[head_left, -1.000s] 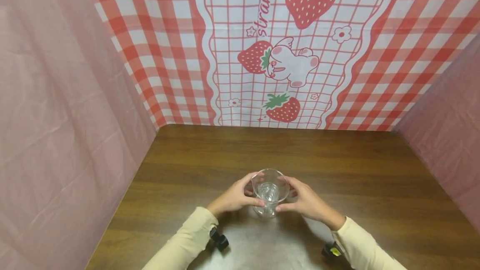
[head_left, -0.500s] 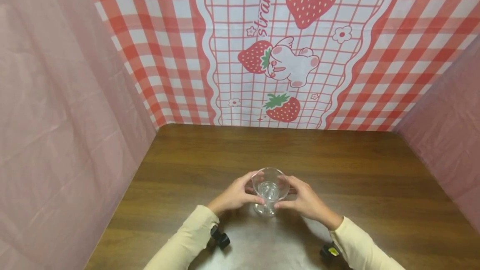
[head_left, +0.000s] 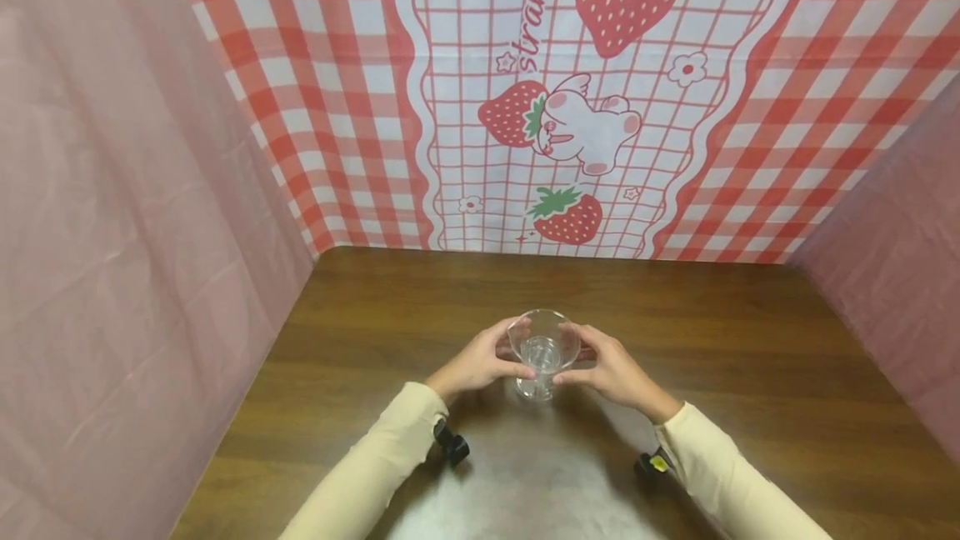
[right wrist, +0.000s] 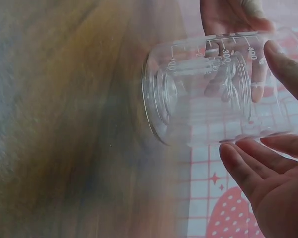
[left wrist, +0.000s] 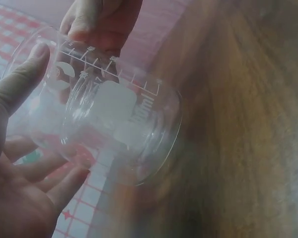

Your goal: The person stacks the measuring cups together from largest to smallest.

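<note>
A clear glass beaker (head_left: 542, 373) with white measuring marks is held upright between both hands in the head view. At least one smaller glass beaker (right wrist: 238, 94) sits nested inside it, as the right wrist view shows. My left hand (head_left: 483, 357) grips the large beaker's left side, thumb toward me and fingers round the far side. On the opposite side, my right hand (head_left: 611, 369) holds it the same way. White figures on the large beaker (left wrist: 159, 114) show in the left wrist view. Whether its base touches the table cannot be told.
The brown wooden table (head_left: 375, 298) spreads around the hands. Behind it hangs a red-and-white checked cloth (head_left: 360, 132) with strawberry prints. Pink curtains (head_left: 135, 232) close off both sides. Black wrist cameras (head_left: 453, 446) are strapped below the cream sleeves.
Both hands and the beaker have moved a short way forward, toward the back of the table. The grip of each hand looks the same.
</note>
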Tool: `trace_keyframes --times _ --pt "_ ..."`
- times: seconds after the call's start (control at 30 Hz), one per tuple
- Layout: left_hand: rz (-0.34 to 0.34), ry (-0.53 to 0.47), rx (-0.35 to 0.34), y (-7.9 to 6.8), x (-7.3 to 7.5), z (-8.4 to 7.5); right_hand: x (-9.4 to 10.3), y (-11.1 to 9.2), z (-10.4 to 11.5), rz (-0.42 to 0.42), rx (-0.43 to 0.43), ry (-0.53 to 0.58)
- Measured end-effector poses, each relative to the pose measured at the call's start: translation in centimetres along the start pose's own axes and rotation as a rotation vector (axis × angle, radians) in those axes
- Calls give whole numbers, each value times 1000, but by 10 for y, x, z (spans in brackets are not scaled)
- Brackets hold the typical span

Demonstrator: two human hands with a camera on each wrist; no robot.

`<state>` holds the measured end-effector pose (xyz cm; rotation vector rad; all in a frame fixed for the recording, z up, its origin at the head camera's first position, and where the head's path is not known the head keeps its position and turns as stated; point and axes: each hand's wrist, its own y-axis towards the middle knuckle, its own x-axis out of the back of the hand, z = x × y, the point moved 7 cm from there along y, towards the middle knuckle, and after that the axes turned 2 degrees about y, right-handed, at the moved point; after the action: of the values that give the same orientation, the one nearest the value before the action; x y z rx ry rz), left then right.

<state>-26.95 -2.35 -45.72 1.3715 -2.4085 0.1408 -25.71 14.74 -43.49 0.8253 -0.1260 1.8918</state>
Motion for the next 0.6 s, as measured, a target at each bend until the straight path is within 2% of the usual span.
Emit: trace_keyframes --times 0.33,0.6 --pt "-6 -14 30 8 0 11 -3 4 -15 31 -54 40" --pt "-10 -17 18 11 2 9 -2 8 -18 22 -75 86"
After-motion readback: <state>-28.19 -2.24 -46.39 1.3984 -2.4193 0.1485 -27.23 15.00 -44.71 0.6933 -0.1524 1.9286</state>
